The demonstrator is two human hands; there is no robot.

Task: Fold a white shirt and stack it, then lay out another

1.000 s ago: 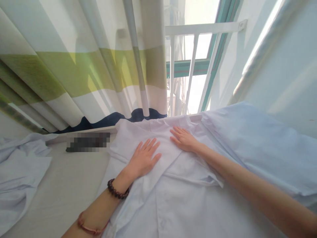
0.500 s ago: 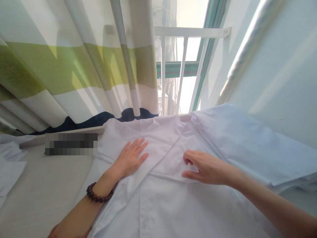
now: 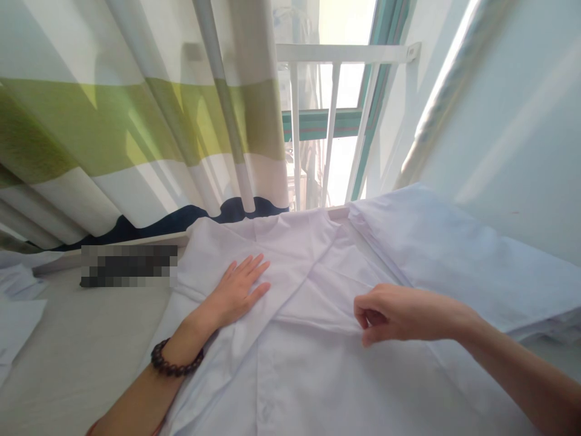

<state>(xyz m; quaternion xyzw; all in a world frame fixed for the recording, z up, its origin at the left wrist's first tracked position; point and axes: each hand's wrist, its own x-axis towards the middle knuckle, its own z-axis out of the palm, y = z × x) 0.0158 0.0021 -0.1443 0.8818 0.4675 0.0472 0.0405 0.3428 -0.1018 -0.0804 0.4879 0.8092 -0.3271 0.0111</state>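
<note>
The left hand (image 3: 238,295), splayed at ten o'clock, apparently steadies the white shirt (image 3: 299,369). At three, the right hand (image 3: 388,312) curls narrow, grip unclear; adjusting calls for a firm pinch.

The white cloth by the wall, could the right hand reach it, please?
Probably yes: the right hand is near the white cloth with nothing visible between, though it may be pinching the white shirt.
</note>
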